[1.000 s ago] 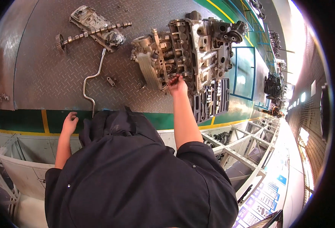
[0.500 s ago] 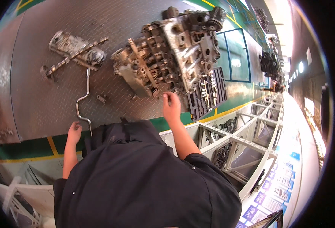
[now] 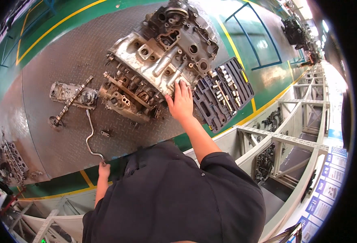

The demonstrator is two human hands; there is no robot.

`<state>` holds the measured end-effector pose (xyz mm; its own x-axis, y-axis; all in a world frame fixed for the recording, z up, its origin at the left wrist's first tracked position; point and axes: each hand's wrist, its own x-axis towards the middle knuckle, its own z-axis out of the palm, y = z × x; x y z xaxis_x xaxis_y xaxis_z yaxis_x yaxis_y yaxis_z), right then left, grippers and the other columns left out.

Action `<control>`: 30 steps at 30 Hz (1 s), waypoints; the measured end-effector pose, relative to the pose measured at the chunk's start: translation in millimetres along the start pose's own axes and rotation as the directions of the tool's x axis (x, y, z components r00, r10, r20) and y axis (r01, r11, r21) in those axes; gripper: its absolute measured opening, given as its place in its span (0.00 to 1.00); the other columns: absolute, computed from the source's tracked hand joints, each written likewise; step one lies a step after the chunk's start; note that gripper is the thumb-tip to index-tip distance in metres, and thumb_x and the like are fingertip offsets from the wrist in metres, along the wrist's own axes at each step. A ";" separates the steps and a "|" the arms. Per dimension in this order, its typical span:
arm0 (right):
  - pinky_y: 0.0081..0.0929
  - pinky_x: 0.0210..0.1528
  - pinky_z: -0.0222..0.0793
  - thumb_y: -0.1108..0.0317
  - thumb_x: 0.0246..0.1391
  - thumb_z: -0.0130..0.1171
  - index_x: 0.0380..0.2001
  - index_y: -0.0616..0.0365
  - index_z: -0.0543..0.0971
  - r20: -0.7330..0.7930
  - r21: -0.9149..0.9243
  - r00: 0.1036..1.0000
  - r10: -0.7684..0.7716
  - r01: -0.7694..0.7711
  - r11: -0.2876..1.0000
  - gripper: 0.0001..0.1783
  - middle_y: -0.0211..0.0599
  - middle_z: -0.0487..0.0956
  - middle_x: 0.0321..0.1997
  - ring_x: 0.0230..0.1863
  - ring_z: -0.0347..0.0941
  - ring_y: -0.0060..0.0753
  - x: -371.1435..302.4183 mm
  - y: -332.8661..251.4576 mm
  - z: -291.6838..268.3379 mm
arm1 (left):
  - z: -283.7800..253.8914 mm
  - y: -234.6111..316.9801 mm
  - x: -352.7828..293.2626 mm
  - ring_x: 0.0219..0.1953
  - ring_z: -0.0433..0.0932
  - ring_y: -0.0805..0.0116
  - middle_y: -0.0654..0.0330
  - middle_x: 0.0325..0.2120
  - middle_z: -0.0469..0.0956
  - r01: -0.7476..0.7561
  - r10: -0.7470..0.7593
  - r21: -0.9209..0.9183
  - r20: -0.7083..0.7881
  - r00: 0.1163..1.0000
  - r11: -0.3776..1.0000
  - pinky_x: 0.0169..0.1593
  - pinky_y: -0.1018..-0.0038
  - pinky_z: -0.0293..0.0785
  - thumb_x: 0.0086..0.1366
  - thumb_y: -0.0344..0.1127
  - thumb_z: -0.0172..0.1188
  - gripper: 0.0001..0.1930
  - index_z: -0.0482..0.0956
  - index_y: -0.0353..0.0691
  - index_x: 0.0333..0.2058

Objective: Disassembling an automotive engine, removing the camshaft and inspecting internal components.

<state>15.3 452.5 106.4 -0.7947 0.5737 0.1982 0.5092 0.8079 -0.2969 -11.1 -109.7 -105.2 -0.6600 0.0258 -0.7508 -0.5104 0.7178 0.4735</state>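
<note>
My left hand is at the table's near edge, its fingers closed around the near end of a bent speed wrench. The wrench lies on the dark metal table, and its far end reaches a flat metal housing. My right hand is open, its fingertips resting on the lower edge of the large silver engine block. Close to that hand, on its right, lies an open socket set case with sockets and bars in it. Left of the block stands a smaller metal engine part.
A camshaft lies across the flat housing. A small metal piece sits on the treadplate tabletop. More engine parts are at the far left. White metal framing runs along the right, beside a green floor with yellow lines.
My left hand has closed on the speed wrench's end. My right hand has come to rest on the engine block. The view has shifted, bringing more of the block and case into sight.
</note>
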 end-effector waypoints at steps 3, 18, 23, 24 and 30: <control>0.47 0.70 0.44 0.46 0.58 0.52 0.62 0.64 0.61 0.030 0.074 0.999 -0.010 0.008 0.997 0.38 0.56 0.61 0.65 0.68 0.53 0.53 -7.1 15.2 -10.7 | 25.9 49.8 -41.2 0.21 0.72 0.70 0.60 0.29 0.74 0.190 -0.190 0.000 0.067 0.980 0.982 0.20 0.73 0.69 0.56 0.31 0.58 0.29 0.65 0.39 0.58; 0.36 0.64 0.54 0.71 0.62 0.46 0.55 0.66 0.66 -0.424 0.692 0.815 0.395 0.010 0.722 0.19 0.48 0.66 0.56 0.59 0.61 0.44 16.0 107.6 -21.0 | 52.4 109.0 -106.3 0.29 0.74 0.74 0.62 0.33 0.75 0.162 -0.155 -0.086 0.081 0.985 0.983 0.26 0.77 0.69 0.59 0.29 0.54 0.23 0.68 0.40 0.55; 0.36 0.63 0.54 0.64 0.67 0.40 0.55 0.67 0.64 -0.559 0.644 0.701 0.443 0.031 0.764 0.20 0.48 0.64 0.56 0.59 0.61 0.42 43.0 140.2 -60.4 | 44.4 99.3 -122.6 0.30 0.77 0.72 0.61 0.34 0.75 0.231 -0.229 -0.025 0.061 0.972 0.973 0.28 0.77 0.72 0.61 0.32 0.53 0.20 0.71 0.39 0.53; 0.37 0.63 0.53 0.63 0.67 0.40 0.55 0.67 0.65 -0.607 0.624 0.703 0.371 0.133 0.770 0.21 0.48 0.64 0.56 0.60 0.60 0.43 47.9 134.3 -64.0 | 42.6 87.6 -120.9 0.29 0.77 0.72 0.60 0.34 0.75 0.217 -0.215 -0.018 0.071 0.974 0.976 0.27 0.78 0.71 0.61 0.32 0.53 0.20 0.72 0.39 0.53; 0.46 0.69 0.45 0.50 0.62 0.47 0.60 0.63 0.63 -0.402 0.602 0.916 -0.005 0.268 0.752 0.32 0.55 0.57 0.65 0.69 0.50 0.54 35.2 64.3 -19.7 | 49.4 63.3 -118.9 0.25 0.74 0.73 0.59 0.29 0.76 0.159 -0.155 -0.033 0.086 0.984 0.987 0.25 0.77 0.70 0.58 0.29 0.54 0.18 0.74 0.35 0.49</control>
<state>26.6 527.4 112.7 -0.5975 0.5756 0.5584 -0.0290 0.6803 -0.7323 62.3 -32.9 -8.7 -0.5228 -0.0261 -0.8520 -0.6266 0.6895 0.3633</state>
